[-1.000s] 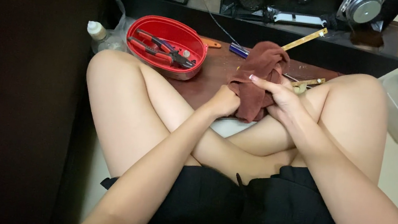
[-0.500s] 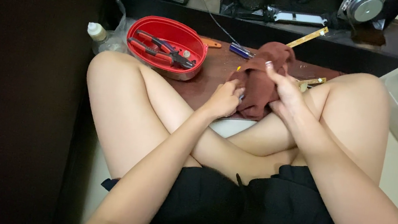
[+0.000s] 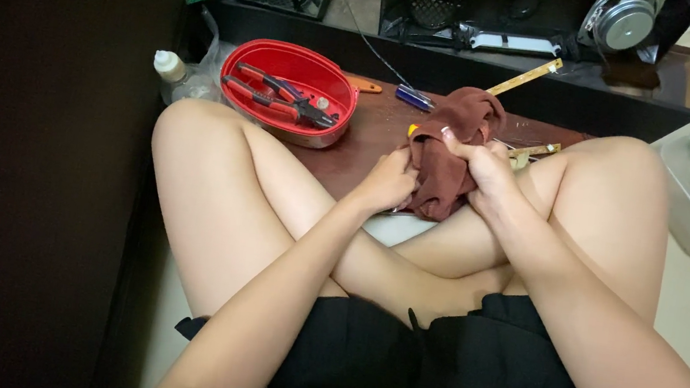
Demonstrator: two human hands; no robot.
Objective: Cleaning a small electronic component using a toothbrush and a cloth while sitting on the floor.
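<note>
I see both hands on the brown cloth (image 3: pixel 452 150), bunched over the low wooden worktop (image 3: pixel 370 131) betw. the knees. Right hand (image 3: pixel 481 169): fingers closed round the cloth's upper part. Left hand (image 3: pixel 388 182): fingers curled, gripping its lower left edge. Red oval tray (image 3: pixel 289 91) w/ pliers (image 3: pixel 278 98) sits near, left of cloth. Blue-handled screwdriver (image 3: pixel 415 98) lies just behind it.
</note>
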